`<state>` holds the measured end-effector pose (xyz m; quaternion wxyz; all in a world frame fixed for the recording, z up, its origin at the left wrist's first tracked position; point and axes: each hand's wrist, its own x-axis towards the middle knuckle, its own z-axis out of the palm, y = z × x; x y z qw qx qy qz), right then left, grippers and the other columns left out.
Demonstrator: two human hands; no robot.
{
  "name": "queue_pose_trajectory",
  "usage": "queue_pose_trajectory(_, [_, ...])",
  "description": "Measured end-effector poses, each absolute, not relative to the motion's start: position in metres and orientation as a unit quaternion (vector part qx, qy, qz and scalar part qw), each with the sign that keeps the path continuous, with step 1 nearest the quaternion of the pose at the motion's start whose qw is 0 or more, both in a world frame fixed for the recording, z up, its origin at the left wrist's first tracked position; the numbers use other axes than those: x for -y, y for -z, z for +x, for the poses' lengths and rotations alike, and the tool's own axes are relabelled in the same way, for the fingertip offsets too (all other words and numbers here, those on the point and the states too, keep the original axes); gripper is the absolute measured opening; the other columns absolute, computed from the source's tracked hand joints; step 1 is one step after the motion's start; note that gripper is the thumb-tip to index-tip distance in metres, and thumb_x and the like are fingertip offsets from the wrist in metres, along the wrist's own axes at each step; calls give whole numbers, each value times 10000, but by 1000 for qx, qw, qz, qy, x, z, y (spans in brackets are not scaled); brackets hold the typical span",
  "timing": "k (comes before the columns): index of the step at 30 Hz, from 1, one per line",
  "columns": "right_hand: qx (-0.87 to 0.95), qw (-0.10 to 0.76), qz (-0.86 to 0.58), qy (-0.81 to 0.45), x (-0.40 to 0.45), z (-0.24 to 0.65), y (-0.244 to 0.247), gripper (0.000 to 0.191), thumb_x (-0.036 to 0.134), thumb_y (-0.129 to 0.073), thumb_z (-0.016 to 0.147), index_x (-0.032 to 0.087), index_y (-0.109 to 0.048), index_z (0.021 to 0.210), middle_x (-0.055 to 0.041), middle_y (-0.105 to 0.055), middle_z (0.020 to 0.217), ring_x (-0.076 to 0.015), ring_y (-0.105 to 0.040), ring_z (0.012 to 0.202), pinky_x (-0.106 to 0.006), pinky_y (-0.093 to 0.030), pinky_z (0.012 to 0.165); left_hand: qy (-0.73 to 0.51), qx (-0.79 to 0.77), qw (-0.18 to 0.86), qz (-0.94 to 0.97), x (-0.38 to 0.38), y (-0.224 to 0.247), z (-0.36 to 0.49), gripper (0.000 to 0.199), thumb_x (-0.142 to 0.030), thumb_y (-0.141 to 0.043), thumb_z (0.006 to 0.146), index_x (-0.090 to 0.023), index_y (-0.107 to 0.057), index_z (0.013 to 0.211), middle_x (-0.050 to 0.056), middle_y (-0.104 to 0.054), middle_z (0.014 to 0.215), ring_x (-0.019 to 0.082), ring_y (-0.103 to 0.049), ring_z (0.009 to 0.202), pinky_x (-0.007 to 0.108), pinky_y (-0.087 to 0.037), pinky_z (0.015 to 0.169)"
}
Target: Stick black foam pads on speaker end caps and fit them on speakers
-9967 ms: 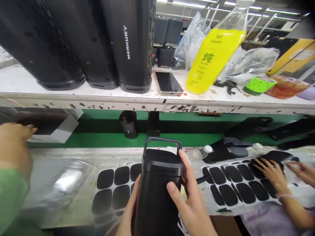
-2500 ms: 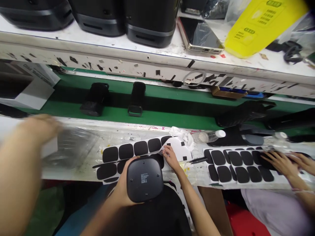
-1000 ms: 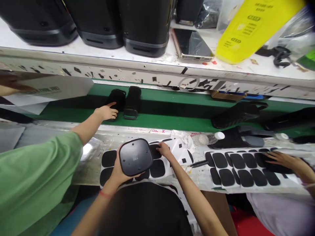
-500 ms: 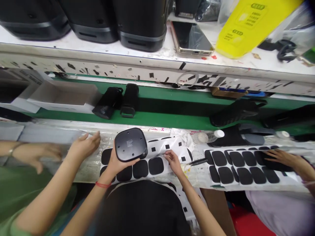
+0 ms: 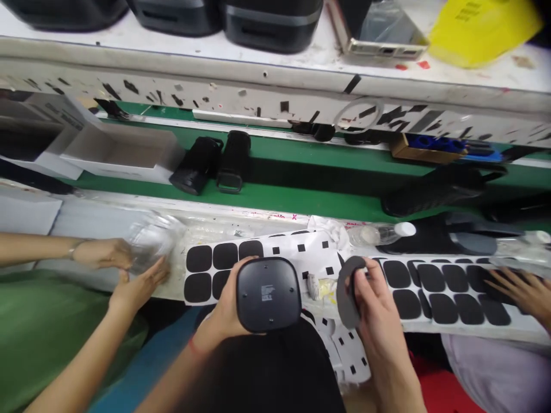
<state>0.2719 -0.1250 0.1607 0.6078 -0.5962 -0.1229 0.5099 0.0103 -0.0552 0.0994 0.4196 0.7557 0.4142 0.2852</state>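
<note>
- A white shelf [image 5: 172,46] runs across the top of the view, carrying the bases of black speakers [image 5: 271,28], a phone [image 5: 381,34] and a yellow pouch [image 5: 477,34].
- Below it, a green conveyor belt [image 5: 275,198] carries a white box [image 5: 123,152] and two black speaker bodies [image 5: 215,163] lying side by side.
- The near surface [image 5: 253,221] is covered in clear plastic film.
- Two sheets of black rounded pads [image 5: 443,292] lie on it, one under the speaker and one to the right.
- A black portable speaker [image 5: 267,293] sits over the left sheet, its base facing up, with a small label on the base.
- The person's left hand [image 5: 219,315] is closed around the speaker from below, and a red cord circles that wrist.
- The person's right hand [image 5: 379,310] is clenched on a dark grey rounded pad [image 5: 348,292], held up on edge just beside the speaker.
- A co-worker in a green sleeve has two open hands [image 5: 138,284] on the film at the left.
- Another co-worker's hand [image 5: 523,292] rests on the right sheet.
- A water bottle [image 5: 379,234] lies just beyond the sheets.
</note>
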Motion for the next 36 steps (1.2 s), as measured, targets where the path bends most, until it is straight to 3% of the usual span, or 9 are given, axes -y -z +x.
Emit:
queue_pose_trajectory(4, [187,501,-692,-486,129,233,-185,368,567,-698,871,292,-524,1045,65,-560,630,-85,-491,534,-139,-420,480,-314,-326,482,750,64,-97,13,1057,-553,-812,691,-260,-226,1520,187,-422,1468,421,-493,1356,588,-437,1132])
queue_pose_trajectory(11, [389,371,-760,-365,137,204,-177,288,508,-614,923,265,-516,1043,15,-694,707,-143,-660,579,-205,-514,526,-311,-293,472,771,71,-95,20,1080,-545,-827,703,-230,-204,1528,221,-396,1452,420,-447,1372,642,-386,1142])
queue_pose_trajectory(16, [421,368,-776,-290,139,202,-178,251,470,-650,909,260,-542,997,17,-726,734,-138,-709,630,-178,-537,557,-321,-290,481,763,70,-98,23,1044,-584,-787,733,-244,-201,1527,209,-400,1449,412,-450,1366,635,-390,1142])
queue_pose_trajectory(23, [338,363,-766,-408,136,204,-179,370,573,-663,872,262,-533,1026,2,-728,704,-175,-691,625,-235,-548,559,-300,-296,485,767,69,-105,23,1048,-525,-822,727,-240,-196,1518,204,-394,1449,396,-436,1384,617,-386,1163])
queue_pose_trajectory(36, [342,332,-796,-374,129,202,-180,421,623,-677,829,255,-553,991,-13,-735,690,-199,-685,607,-264,-515,531,-303,-299,496,757,69,-106,26,1019,-545,-811,727,-234,-219,1497,211,-406,1430,422,-438,1372,641,-389,1136])
